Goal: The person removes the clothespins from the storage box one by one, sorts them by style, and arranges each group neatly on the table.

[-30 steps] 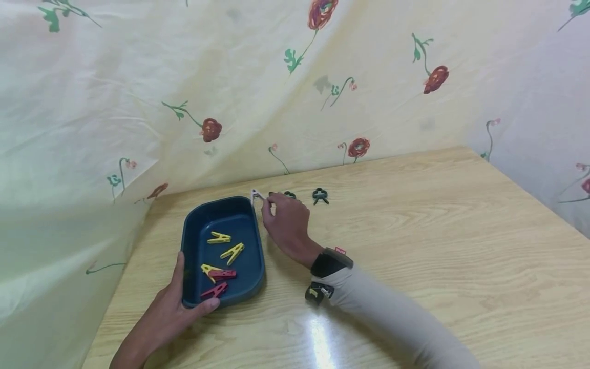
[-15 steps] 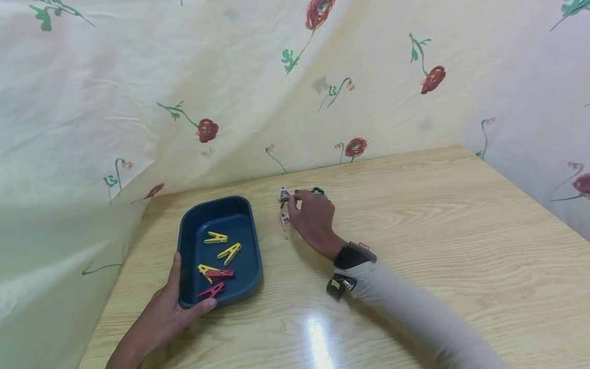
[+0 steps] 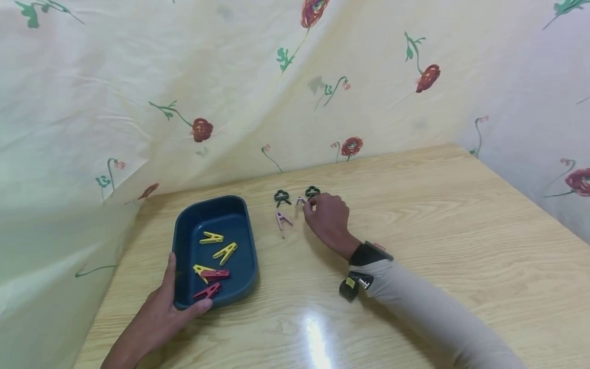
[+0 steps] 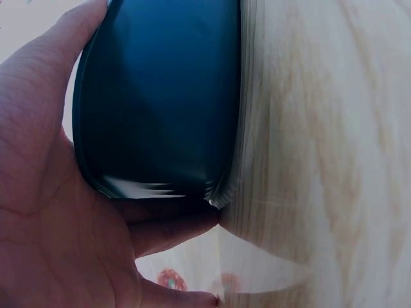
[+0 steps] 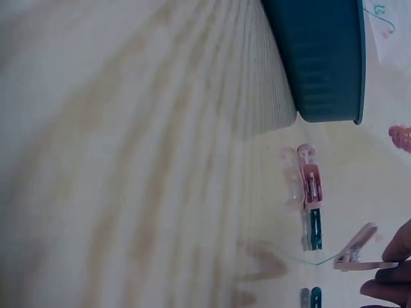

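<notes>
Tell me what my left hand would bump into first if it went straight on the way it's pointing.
Most likely the blue tray; the left hand already seems to touch its near left corner.

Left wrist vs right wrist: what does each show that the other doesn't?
Left wrist only: the left hand, touching a dark blue rounded-rectangular tray.
Right wrist only: the right hand, pinching a pale pink plastic clip; another pink clip and two dark green plastic clips on a light wood-grain table.
Both: tray, table and the white floral cloth.
</notes>
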`<state>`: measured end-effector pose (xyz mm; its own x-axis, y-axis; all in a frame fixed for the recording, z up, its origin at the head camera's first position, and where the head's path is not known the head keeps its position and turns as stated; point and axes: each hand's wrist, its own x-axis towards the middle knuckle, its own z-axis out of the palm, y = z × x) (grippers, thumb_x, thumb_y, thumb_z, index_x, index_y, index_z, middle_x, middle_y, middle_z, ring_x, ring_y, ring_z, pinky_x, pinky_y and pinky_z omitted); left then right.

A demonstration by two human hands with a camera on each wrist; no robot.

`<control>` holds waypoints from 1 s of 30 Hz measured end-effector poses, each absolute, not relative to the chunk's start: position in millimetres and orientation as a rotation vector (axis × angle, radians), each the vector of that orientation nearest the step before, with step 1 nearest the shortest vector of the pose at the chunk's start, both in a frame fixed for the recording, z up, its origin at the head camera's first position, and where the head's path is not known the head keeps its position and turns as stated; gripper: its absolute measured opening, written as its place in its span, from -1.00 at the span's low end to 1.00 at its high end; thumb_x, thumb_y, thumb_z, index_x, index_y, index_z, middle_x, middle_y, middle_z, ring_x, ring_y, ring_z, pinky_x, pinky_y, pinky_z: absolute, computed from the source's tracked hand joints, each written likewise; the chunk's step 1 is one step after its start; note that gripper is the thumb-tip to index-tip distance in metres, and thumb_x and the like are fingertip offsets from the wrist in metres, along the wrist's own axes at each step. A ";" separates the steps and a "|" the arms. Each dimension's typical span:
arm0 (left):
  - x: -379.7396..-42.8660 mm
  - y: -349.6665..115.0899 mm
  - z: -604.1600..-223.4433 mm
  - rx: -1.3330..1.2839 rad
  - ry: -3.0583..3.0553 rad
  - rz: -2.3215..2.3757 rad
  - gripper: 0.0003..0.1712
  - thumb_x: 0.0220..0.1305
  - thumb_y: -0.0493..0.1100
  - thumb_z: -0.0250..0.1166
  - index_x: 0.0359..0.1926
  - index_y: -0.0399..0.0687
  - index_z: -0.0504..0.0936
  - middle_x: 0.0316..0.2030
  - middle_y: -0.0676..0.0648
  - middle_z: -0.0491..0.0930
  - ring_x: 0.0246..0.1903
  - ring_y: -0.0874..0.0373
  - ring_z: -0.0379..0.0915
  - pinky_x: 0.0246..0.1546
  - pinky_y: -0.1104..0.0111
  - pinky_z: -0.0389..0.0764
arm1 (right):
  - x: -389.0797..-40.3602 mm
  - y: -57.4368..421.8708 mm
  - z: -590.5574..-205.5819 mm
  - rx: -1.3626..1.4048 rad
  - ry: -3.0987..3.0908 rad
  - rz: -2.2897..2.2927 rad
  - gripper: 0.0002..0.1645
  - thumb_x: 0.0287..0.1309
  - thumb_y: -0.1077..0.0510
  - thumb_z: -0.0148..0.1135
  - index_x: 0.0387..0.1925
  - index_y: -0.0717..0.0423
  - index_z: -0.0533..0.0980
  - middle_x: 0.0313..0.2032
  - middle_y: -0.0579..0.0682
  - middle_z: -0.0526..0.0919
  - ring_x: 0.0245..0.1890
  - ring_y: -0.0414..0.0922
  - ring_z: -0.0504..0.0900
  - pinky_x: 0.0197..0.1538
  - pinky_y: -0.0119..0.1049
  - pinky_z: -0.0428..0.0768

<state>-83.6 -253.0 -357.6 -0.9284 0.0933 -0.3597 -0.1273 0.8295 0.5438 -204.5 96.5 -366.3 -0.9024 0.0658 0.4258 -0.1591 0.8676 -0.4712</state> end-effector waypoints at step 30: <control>-79.9 -252.6 -360.9 -0.019 2.643 0.810 0.49 0.16 0.47 0.26 0.44 0.08 -0.79 0.50 -0.50 -0.30 0.41 -0.53 -0.15 0.24 -0.35 0.16 | -194.5 113.4 -371.7 0.018 -2.767 0.748 -0.35 0.22 0.08 0.24 -0.90 -0.06 0.16 -0.81 -0.23 0.05 -0.73 -0.24 0.04 -0.67 -0.35 0.01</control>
<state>-79.9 -252.6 -360.9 -0.9298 0.0949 -0.3557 -0.1208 0.8341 0.5382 -194.5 113.4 -371.7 -0.9622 0.0590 0.2658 -0.0831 0.8662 -0.4927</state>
